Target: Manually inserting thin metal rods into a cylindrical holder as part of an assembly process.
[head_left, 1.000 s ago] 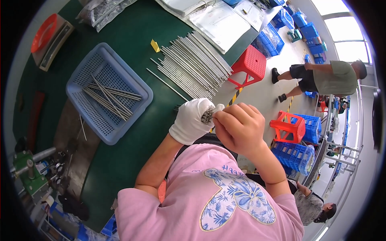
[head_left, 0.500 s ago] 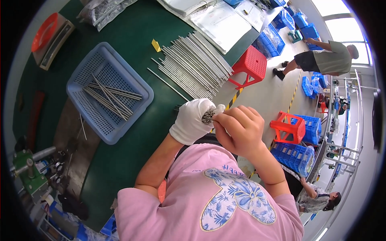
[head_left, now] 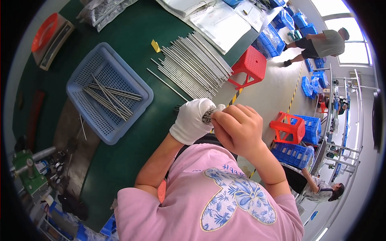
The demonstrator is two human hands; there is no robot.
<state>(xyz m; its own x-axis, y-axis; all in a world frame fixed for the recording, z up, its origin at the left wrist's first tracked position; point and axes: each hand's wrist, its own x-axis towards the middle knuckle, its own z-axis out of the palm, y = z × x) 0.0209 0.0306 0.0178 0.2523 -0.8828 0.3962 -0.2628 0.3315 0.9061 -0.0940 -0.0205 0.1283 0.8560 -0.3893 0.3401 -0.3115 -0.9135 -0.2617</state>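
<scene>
The left hand (head_left: 190, 122) clenches a metal-rod bundle (head_left: 208, 116), the right hand (head_left: 239, 129) pinching at its end, loose rods (head_left: 196, 63) lying toward twelve o'clock.

Bundle of thin metal rods (head_left: 207, 116), grey, the ends packed in a tight cluster. I see mainly those ends, poking out at the right side of the white-gloved left hand (head_left: 191, 122), which is wrapped around the bundle and hides most of it. Can't count the rods. Bare right hand (head_left: 239, 128) has bent fingers at the cluster's right edge, covering part; I can't confirm contact. Dark tips (head_left: 177, 107) show left of the fist; same bundle or not, I can't tell.
</scene>
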